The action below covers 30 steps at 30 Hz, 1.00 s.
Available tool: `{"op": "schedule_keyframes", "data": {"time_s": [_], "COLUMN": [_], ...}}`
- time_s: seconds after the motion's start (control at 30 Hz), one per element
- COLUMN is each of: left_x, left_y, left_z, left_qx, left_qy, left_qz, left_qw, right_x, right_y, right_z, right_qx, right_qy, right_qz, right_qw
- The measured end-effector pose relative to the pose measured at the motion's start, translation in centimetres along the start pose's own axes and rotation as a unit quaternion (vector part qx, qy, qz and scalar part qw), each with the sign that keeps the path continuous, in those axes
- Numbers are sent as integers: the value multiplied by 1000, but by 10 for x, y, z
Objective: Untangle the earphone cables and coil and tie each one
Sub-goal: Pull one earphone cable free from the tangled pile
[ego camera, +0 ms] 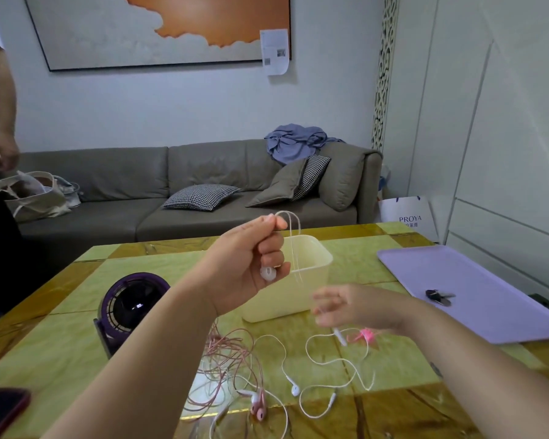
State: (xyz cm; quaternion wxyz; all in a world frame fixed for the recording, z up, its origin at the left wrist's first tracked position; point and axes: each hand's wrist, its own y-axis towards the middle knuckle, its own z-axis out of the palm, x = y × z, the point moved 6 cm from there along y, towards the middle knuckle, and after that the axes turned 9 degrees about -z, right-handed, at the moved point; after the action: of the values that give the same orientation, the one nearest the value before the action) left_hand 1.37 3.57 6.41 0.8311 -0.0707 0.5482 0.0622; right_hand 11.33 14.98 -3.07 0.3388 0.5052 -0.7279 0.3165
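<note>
Head view: the left hand (251,264) is up at centre. Its thumb and forefinger pinch a loop of the thin white earphone cable (298,224), and its lower fingers curl round the white rubber-tipped earbud (268,274). At 4 o'clock the right hand (355,307) is a blur, fingers reaching out. Gripping or not, can't tell. More white cable sprawls on the yellow-green tabletop (76,359) at 5 o'clock, beside the tangled pink earphone cable (232,365) at 6. The cream plastic basket (311,280) sits just behind both hands.
</note>
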Motion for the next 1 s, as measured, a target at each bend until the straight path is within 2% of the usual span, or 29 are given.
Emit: {"op": "schedule_keyframes", "data": {"time_s": [0.1,0.2,0.27,0.37,0.43,0.5,0.57,0.67,0.73,0.8,0.9,1.0], "left_x": [11,20,22,22,22,19,16,10,11,17,32,48], "left_y": [3,3,1,-2,-3,0,10,22,22,20,21,24], "left_z": [5,12,17,22,28,33,29,-2,-26,-43,-48,-40], "left_qx": [3,26,59,159,221,212,120,-53,-139,-192,-191,-136], "left_qy": [7,9,-19,-115,-166,-208,-232,-228,-168,-93,33,71], "left_qz": [-48,-88,-108,-131,-121,-81,-11,94,131,129,91,54], "left_qw": [999,996,992,972,954,952,965,968,967,968,977,987], "right_x": [36,64,65,53,48,47,50,61,70,79,102,117], "right_y": [3,0,-4,-9,-9,-3,1,-5,-16,-26,-34,-34], "right_z": [-17,-20,-23,-29,-27,-13,3,12,11,9,1,-12], "right_qx": [-72,-39,-16,-8,-38,-83,-118,-130,-92,-52,-50,-91], "right_qy": [153,243,312,457,478,447,375,111,-81,-176,-213,-209], "right_qz": [-120,-203,-195,-172,-180,-181,-160,-134,-98,-76,-106,-143], "right_qw": [978,948,930,873,859,872,905,976,988,980,970,963]}}
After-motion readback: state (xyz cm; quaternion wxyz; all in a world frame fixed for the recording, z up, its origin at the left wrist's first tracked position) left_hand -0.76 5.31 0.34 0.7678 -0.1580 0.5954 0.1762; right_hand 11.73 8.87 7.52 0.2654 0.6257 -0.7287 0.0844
